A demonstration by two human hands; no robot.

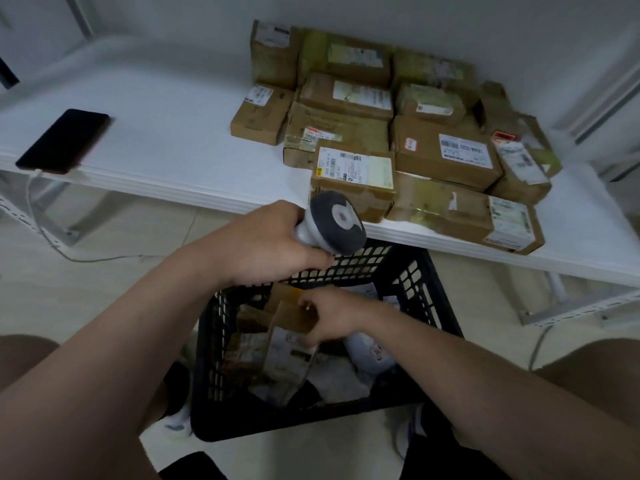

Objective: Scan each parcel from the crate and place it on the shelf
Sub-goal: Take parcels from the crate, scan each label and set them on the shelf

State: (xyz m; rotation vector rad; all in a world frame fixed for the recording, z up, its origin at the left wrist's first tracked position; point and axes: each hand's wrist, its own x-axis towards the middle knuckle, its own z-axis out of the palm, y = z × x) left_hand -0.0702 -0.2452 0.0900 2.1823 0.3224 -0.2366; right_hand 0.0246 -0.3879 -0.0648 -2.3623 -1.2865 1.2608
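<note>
Looking down through the head view, I have the left grip (pixel 270 244) wrapped round the scanner (pixel 337 223), which hangs over the far wall of the black crate (pixel 419 271). The right grip (pixel 334 317) pinches the top edge of a brown parcel (pixel 289 329) standing inside the crate. A pile of boxes (pixel 446 150) lies on the white shelf (pixel 156 116), so I judge the job well along. This parcel, more cartons and pale bags (pixel 363 355) are left.

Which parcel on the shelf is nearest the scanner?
The white-and-yellow-labelled box at the front edge of the shelf, right behind the scanner; the others sit farther back or right.
</note>
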